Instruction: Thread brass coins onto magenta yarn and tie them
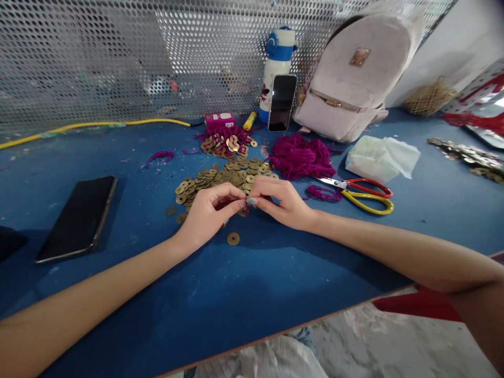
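So there's a little bit of purple thread [247, 210] pinched right between the two hands, over the counter [307, 294], a fair way in from its front edge. Left hand [211, 206] and right hand [284, 202] basically meet at the fingertips, thumb and finger of each squeezed on it; can't really tell if a coin is strung on there, fingers are in the way. Just behind them, toward the back edge, is a spread-out coin pile [205, 182], and one loose coin [233, 239] lies on the front-edge side. Past the pile there's a bunch of coins tied with purple thread [224, 144], with a pink box [219, 120] behind. Right of that, a big purple yarn heap [302, 156], then scissors [354, 190] with one red and one yellow handle, and a crumpled white packet [381, 157]. Black phone [79, 218] lies flat over on the left. Along the back edge, another phone [282, 102] leans on a bottle [277, 65] next to a pale backpack [354, 73], all in front of a perforated metal panel [118, 63].
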Available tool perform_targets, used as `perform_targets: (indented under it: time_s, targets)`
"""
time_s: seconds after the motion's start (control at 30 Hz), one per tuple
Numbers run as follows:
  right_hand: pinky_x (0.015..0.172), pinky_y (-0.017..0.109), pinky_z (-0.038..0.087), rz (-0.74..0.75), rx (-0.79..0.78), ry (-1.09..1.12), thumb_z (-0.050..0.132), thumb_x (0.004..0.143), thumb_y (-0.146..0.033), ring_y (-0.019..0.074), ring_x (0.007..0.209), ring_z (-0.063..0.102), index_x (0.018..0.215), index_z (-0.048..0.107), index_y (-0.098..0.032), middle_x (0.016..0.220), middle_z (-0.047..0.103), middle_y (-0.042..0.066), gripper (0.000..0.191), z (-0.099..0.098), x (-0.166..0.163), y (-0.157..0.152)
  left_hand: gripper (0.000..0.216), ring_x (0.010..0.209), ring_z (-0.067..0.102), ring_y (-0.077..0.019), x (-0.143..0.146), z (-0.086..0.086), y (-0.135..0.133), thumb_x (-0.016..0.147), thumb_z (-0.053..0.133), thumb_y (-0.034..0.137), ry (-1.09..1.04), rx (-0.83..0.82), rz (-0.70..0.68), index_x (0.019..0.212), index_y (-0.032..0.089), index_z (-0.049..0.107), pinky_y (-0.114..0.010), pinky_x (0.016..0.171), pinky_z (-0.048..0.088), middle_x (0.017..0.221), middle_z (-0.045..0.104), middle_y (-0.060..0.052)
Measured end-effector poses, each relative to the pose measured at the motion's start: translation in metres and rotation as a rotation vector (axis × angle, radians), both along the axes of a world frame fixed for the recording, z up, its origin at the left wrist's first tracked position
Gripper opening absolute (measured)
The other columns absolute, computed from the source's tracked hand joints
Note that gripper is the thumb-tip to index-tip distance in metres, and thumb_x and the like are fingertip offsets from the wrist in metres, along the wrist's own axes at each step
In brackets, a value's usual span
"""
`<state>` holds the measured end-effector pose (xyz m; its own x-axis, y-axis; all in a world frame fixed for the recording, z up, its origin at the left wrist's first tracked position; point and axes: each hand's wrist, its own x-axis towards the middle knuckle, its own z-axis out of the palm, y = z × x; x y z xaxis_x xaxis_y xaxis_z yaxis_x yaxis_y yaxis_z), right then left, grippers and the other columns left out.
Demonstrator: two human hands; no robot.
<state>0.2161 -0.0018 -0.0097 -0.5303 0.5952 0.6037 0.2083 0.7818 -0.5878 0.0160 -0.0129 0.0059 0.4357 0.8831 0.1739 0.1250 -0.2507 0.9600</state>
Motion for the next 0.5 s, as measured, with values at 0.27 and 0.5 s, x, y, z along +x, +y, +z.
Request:
perform_targets:
  time_s: [0.27,0.5]
  targets:
    - [0.060,0.023,0.038,-0.055,-0.043,0.082,0.048,0.099,-0.042,0.0104,0.066,0.047,0.077,0.053,-0.017,0.073,0.052,0.000,0.034,-0.0021,0.0001,0.0043,0.005,0.061,0.055,-0.0082,-0.0025,-0.0029,0.0030,0.081,0.072,0.021,-0.083,0.004,-0.059,0.078,0.018,0.074,-0.018,0.045,0.041,0.084,0.060,-0.002]
    - [0.067,0.024,0.042,-0.048,0.059,-0.070,0.051,0.098,-0.023,0.0122,0.074,0.052,0.087,0.054,-0.018,0.082,0.056,0.001,0.013,-0.0019,-0.0006,-0.0014,0.008,0.059,0.055,-0.0065,-0.0061,-0.0087,0.0056,0.078,0.077,0.027,-0.214,-0.048,0.018,0.074,0.020,0.076,-0.017,0.044,0.042,0.096,0.065,-0.003]
